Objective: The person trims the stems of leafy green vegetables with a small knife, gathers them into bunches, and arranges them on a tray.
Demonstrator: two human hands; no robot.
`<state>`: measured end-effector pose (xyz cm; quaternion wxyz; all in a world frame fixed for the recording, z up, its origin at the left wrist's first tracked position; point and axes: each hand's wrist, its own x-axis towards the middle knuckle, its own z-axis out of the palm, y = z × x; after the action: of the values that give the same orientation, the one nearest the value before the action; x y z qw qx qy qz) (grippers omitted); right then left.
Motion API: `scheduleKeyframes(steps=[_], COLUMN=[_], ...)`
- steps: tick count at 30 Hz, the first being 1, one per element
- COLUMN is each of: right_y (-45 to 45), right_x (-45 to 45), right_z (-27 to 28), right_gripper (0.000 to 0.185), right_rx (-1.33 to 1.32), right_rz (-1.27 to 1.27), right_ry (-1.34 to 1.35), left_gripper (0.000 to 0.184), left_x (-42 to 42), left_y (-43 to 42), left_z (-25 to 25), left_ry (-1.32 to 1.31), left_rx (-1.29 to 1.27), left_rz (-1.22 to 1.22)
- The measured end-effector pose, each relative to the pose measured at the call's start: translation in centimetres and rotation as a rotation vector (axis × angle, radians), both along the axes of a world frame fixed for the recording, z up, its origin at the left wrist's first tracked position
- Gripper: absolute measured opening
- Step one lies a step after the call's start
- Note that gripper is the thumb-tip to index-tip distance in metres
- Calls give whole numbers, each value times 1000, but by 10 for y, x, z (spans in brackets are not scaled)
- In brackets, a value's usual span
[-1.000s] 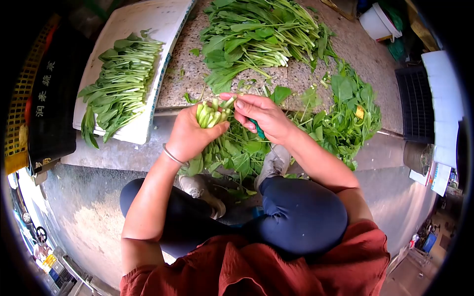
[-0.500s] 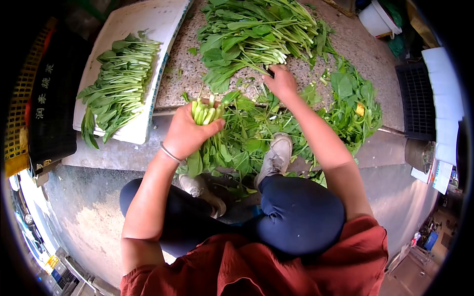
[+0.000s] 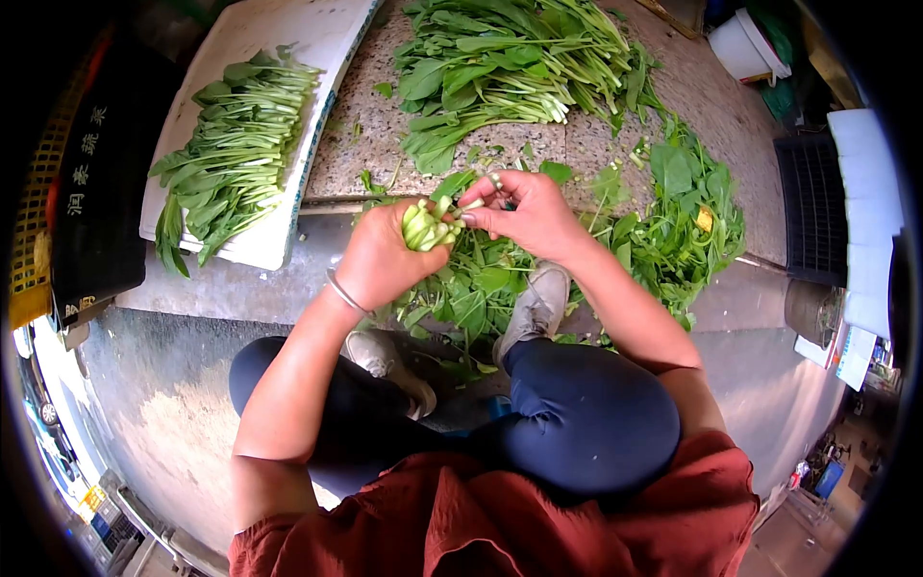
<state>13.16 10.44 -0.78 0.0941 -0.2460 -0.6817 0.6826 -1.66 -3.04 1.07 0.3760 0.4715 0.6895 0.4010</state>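
Note:
My left hand (image 3: 385, 252) is wrapped round a bunch of green stems (image 3: 426, 227), cut ends facing up. Against the right side of that bunch, my right hand (image 3: 524, 213) pinches a pale stem end between thumb and finger. A large pile of leafy greens (image 3: 519, 67) lies on the speckled stone slab (image 3: 356, 144) beyond my hands. To the left, a row of greens (image 3: 240, 144) rests on a white foam board (image 3: 279, 252). Loose leaves (image 3: 481, 293) lie below my hands, partly hidden by them.
More loose leaves (image 3: 687, 192) heap up at the right, with a yellow piece (image 3: 705, 219) among them. A black crate (image 3: 812, 207) stands at the far right, a white bucket (image 3: 748, 46) at the back right. My shoes (image 3: 540, 306) are just below the slab's edge.
My right hand reached to the pile's stem ends half a second ago and is now back at the bunch in my left hand. The view has shifted slightly.

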Motion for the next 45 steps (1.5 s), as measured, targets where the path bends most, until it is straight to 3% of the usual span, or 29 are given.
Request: scheduleKeyframes(steps=[1,4,6,12,14,15,16,18,20,21,23,28,30,32,34,43,45], right_y=[-2,-6,-8,1,12,21,30,45,79,95,118,131,137,141,136,103,97], right_x=[-2,-5,-4,-1,0,-1,-3,-6,-13,-11,-7,-12,-10,-9,-10,-10,-8], right_z=[2,8,8,-5,-26,-35,-46,-64,-40,-51,-85,-74,-72,-69,-71,-75,-77], right_gripper=[20,28,35,34,33,38,38,48,50,50,44,48,51,56,53,35,34], right_rx=[-1,-174,-510,-591,-487,-250,-249,737,617,617,1102,1098,1116,1056,1133,715,713], right_rz=[5,-34,18,70,94,122,122,-174,-155,-157,-304,-203,-215,-130,-126,-145,-159], right_ry=[1,31,179,119,-67,-148,-148,-420,-750,-750,-635,-810,-831,-850,-872,-724,-695], left_gripper=[16,22,23,22,20,18,18,23,25,27,28,31,32,32,32,34,32], left_x=[2,-4,-7,-5,-6,-7,-8,-8,-4,-2,-1,-1,-7,-8,-10,-10,-12], left_y=[0,0,0,1,2,2,2,1,0,1,3,5,4,3,3,2,2], left_z=[-7,-2,2,2,8,9,9,5,-1,-3,-3,-7,-5,-2,-1,-10,-12], left_ry=[-253,-333,-311,-393,-384,-373,-374,-446,-501,-556,-570,-536,-344,-309,-281,-351,-266], left_rx=[49,-45,-65,-40,-54,-69,-68,-61,-36,-9,15,111,-113,-124,-128,-154,-181], left_rz=[59,90,84,77,77,76,76,36,49,65,73,146,80,61,49,-7,-29])
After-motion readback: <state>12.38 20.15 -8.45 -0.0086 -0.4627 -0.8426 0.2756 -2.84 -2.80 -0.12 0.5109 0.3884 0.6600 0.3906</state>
